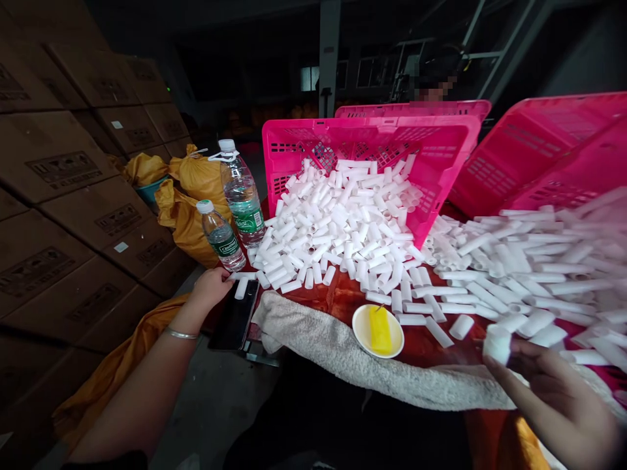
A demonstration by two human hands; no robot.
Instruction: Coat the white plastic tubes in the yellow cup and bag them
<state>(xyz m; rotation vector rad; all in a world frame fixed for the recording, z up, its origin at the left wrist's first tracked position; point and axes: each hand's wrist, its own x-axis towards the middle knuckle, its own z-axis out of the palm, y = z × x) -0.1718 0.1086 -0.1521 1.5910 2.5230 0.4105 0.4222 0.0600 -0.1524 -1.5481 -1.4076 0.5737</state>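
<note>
My left hand [211, 287], a bracelet on its wrist, is at the table's left edge. Its fingertips close on the end of a white plastic tube [243, 276], beside a dark phone [235, 316]. On the right, my right hand [563, 391] pinches a short, wide white cylinder [497, 344] between thumb and fingers, above a grey towel [333, 356]. A large pile of white tubes [343, 222] spills out of a tipped pink crate [304, 140] in the middle. Longer white tubes [529, 254] lie heaped to the right.
A small white bowl [359, 331] holds a yellow block [380, 329]. Two water bottles [243, 202] stand left of the pile. More pink crates [548, 143] rise at the right. Yellow sacks [186, 215] and stacked cartons [73, 228] fill the left side. A person [435, 75] is behind the crates.
</note>
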